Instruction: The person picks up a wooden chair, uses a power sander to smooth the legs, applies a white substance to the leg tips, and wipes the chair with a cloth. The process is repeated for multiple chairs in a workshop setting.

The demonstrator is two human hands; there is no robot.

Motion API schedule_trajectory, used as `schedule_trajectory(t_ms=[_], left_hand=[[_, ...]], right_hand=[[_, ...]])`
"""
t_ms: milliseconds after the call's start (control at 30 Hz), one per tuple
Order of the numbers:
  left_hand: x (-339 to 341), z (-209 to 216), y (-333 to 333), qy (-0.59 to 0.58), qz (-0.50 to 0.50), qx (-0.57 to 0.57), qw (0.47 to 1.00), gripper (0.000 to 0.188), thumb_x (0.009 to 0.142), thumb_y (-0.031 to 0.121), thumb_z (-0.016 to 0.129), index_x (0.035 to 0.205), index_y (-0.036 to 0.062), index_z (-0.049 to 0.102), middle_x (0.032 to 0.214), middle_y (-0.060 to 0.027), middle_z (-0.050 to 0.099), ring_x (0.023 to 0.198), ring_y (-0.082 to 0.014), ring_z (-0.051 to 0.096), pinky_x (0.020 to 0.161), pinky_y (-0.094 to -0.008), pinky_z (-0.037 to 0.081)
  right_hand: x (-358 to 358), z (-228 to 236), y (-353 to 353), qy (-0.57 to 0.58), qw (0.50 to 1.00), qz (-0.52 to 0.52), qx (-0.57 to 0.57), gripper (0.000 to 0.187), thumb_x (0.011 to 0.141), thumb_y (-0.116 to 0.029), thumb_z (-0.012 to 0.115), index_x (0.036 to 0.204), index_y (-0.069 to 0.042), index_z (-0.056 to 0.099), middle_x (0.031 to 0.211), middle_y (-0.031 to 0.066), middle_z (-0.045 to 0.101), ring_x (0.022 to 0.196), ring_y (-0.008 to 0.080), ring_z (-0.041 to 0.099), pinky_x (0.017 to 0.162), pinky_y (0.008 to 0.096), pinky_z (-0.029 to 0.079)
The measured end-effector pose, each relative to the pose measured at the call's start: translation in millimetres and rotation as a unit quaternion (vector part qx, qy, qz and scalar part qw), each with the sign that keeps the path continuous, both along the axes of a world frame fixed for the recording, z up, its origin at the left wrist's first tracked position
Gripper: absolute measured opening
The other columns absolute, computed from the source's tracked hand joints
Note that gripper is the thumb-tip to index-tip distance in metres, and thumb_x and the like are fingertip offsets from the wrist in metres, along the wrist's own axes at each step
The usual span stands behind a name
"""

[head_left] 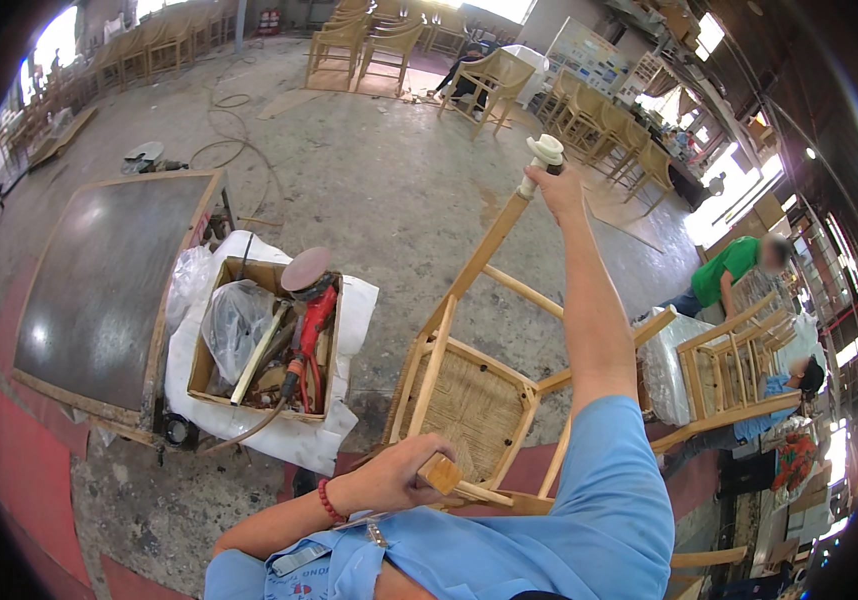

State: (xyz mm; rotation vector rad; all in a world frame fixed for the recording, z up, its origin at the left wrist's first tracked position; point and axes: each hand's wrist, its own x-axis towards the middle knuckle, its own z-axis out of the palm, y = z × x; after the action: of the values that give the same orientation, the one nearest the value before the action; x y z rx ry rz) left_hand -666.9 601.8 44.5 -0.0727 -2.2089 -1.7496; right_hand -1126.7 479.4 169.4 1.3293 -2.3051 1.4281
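A wooden chair frame with a woven seat (474, 410) is turned over in front of me, its legs pointing up toward me. My left hand (394, 475), with a red bead bracelet at the wrist, is closed around the squared end of a near leg (440, 473). Stretched far ahead, my right hand (561, 192) is closed on a white ridged, round-topped piece (545, 151) at the tip of another leg (489, 245). A dark bit shows beside its fingers. Whether the white piece is fixed to the leg, I cannot tell.
To the left, a cardboard box (199, 385) holds a red power sander (317, 320), plastic and sticks. Beyond it lies a dark, wood-edged panel (114, 290). A co-worker in green (729, 265) bends near chair frames at right. Finished chairs (389, 45) line the back.
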Motion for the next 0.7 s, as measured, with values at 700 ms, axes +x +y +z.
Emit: schedule_trajectory(t_ms=[700], left_hand=[[1.9, -2.1, -1.0, 0.002, -0.003, -0.009, 1.0, 0.041, 0.078, 0.007, 0.074, 0.11, 0.0071, 0.049, 0.104, -0.0089, 0.057, 0.098, -0.024, 0.058, 0.087, -0.0334, 0.047]], right_hand=[[-82.5, 38.7, 152.0, 0.085, 0.967, -0.24, -0.005, 0.044, 0.07, -0.029, 0.079, 0.099, 0.003, 0.069, 0.091, 0.0166, 0.071, 0.085, 0.0249, 0.068, 0.075, 0.0384, 0.051]])
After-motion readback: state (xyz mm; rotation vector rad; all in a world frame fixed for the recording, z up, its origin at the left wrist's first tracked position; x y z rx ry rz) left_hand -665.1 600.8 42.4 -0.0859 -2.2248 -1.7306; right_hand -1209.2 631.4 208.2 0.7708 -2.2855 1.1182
